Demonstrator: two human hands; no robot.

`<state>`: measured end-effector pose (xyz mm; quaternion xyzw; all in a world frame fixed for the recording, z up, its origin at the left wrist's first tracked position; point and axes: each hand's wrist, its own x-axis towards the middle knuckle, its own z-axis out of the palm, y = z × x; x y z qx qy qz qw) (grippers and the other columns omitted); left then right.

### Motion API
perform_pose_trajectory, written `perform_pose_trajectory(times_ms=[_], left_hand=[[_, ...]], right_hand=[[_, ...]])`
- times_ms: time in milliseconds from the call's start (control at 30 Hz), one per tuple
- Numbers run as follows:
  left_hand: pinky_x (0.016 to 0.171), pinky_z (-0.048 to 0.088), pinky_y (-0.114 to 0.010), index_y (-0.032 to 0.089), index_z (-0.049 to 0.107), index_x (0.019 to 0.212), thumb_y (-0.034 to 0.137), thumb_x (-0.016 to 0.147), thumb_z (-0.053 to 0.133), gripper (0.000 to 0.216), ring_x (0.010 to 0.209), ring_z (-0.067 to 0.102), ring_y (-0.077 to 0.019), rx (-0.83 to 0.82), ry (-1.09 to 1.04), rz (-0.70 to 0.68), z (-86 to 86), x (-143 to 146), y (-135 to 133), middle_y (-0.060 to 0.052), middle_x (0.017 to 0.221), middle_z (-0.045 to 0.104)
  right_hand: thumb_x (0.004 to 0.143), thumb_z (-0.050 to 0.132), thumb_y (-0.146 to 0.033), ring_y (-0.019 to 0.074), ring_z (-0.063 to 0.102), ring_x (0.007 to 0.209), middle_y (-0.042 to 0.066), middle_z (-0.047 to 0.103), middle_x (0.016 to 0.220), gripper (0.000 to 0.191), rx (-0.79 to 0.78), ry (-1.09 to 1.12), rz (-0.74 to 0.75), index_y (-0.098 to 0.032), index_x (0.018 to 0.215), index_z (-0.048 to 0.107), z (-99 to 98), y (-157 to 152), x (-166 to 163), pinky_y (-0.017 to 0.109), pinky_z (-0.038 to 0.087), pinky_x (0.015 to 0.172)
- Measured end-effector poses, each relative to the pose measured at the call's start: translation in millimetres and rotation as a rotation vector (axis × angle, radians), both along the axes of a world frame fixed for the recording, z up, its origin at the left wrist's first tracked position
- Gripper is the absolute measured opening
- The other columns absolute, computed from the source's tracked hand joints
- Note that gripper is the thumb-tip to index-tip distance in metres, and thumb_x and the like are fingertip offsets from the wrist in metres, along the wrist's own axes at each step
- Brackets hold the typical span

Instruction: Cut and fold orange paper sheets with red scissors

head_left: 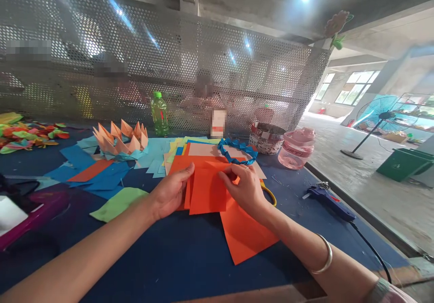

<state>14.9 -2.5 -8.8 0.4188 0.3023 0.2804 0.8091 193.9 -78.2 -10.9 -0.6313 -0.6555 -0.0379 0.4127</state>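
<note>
An orange square paper sheet [207, 192] lies on a stack of orange sheets on the dark blue table [162, 258]. My left hand [171, 190] pinches its left edge, thumb on top. My right hand [246, 190] pinches its upper right edge, fingers curled. A further orange sheet [246, 237] lies loose under my right wrist. Behind the stack lie peach, yellow and light blue sheets [200, 149].
A blue folded paper ring [236, 151], orange paper crowns [120, 140], a green bottle [159, 113], a pink jar [296, 149], a woven basket [266, 138] and a blue glue gun [327, 196] are around. A perforated metal screen [135, 68] backs the table. A green sheet [117, 203] lies left.
</note>
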Motion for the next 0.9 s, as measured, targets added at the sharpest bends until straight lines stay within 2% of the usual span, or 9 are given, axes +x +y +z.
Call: perform_pose_trajectory(times_ms=[100, 200, 267, 400, 467, 567, 700, 800, 900], left_hand=[[0.09, 0.054, -0.042, 0.018, 0.071, 0.103, 0.05, 0.089, 0.052, 0.04, 0.111, 0.065, -0.0299, 0.032, -0.022, -0.036, 1.0, -2.5, -0.5, -0.011, 0.107, 0.075], [0.088, 0.055, -0.04, 0.019, 0.07, 0.108, 0.036, 0.08, 0.07, 0.033, 0.107, 0.067, -0.0298, 0.14, -0.03, -0.09, -1.6, -4.1, -1.9, -0.01, 0.11, 0.074], [0.085, 0.056, -0.038, 0.02, 0.07, 0.11, 0.024, 0.072, 0.078, 0.039, 0.103, 0.069, -0.0291, 0.194, -0.028, -0.114, -4.2, -4.0, -3.5, -0.01, 0.11, 0.074], [0.08, 0.057, -0.038, 0.018, 0.07, 0.108, 0.022, 0.069, 0.08, 0.04, 0.096, 0.071, -0.029, 0.186, -0.023, -0.078, -6.6, -2.7, -5.8, -0.01, 0.105, 0.076], [0.081, 0.057, -0.039, 0.018, 0.07, 0.108, 0.021, 0.069, 0.08, 0.04, 0.096, 0.071, -0.0292, 0.163, -0.018, -0.05, -6.2, -2.7, -5.6, -0.01, 0.103, 0.076], [0.082, 0.057, -0.04, 0.017, 0.069, 0.108, 0.018, 0.068, 0.08, 0.042, 0.097, 0.071, -0.0299, 0.138, 0.009, 0.002, -5.6, -4.1, -3.2, -0.01, 0.102, 0.076], [0.085, 0.056, -0.042, 0.015, 0.067, 0.108, 0.018, 0.067, 0.081, 0.043, 0.099, 0.07, -0.0303, 0.139, 0.016, 0.02, -5.9, -6.7, 0.2, -0.012, 0.105, 0.075], [0.086, 0.056, -0.042, 0.015, 0.068, 0.106, 0.018, 0.065, 0.082, 0.043, 0.099, 0.07, -0.03, 0.138, 0.008, 0.006, -5.3, -7.3, 0.3, -0.011, 0.103, 0.076], [0.085, 0.056, -0.039, 0.018, 0.069, 0.104, 0.018, 0.067, 0.08, 0.038, 0.099, 0.07, -0.0286, 0.153, -0.003, -0.022, -4.0, -6.8, -1.1, -0.008, 0.102, 0.076]], right_hand=[[0.087, 0.058, -0.026, 0.0158, 0.057, 0.067, -0.001, 0.062, 0.063, 0.022, -0.006, 0.019, -0.004, -0.02, 0.065, 0.056, 1.6, 2.6, -0.4, 0.03, 0.034, 0.07], [0.087, 0.058, -0.026, 0.0152, 0.057, 0.066, -0.001, 0.063, 0.064, 0.022, 0.003, 0.038, 0.0, -0.02, 0.066, 0.057, 1.8, 4.3, -2.1, 0.03, 0.035, 0.069], [0.087, 0.058, -0.026, 0.015, 0.058, 0.065, -0.002, 0.063, 0.063, 0.022, -0.002, 0.04, -0.004, -0.02, 0.066, 0.058, 1.5, 5.1, -4.4, 0.03, 0.035, 0.072], [0.087, 0.06, -0.029, 0.0157, 0.059, 0.069, -0.001, 0.066, 0.067, 0.017, -0.018, 0.078, 0.025, -0.021, 0.073, 0.063, 2.0, 5.2, -6.5, 0.033, 0.037, 0.077], [0.088, 0.06, -0.031, 0.0175, 0.059, 0.076, 0.001, 0.068, 0.077, 0.011, 0.035, 0.112, 0.047, -0.022, 0.085, 0.065, 3.2, 4.3, -3.9, 0.033, 0.039, 0.078], [0.09, 0.057, -0.033, 0.0214, 0.059, 0.093, 0.006, 0.067, 0.099, 0.017, 0.12, 0.137, 0.024, -0.021, 0.101, 0.062, 5.8, 3.0, 3.3, 0.035, 0.041, 0.084], [0.094, 0.051, -0.033, 0.0257, 0.054, 0.113, 0.008, 0.063, 0.121, 0.026, 0.061, 0.048, 0.037, -0.024, 0.118, 0.056, 7.5, 4.7, 11.1, 0.043, 0.035, 0.096], [0.096, 0.049, -0.028, 0.0246, 0.053, 0.116, 0.006, 0.066, 0.12, 0.025, -0.011, -0.027, 0.144, -0.025, 0.12, 0.056, 5.7, 8.7, 11.7, 0.045, 0.029, 0.1], [0.095, 0.053, -0.026, 0.0236, 0.057, 0.108, 0.006, 0.07, 0.109, 0.017, -0.043, -0.059, 0.167, -0.022, 0.108, 0.062, 3.8, 12.4, 10.1, 0.044, 0.03, 0.099]])
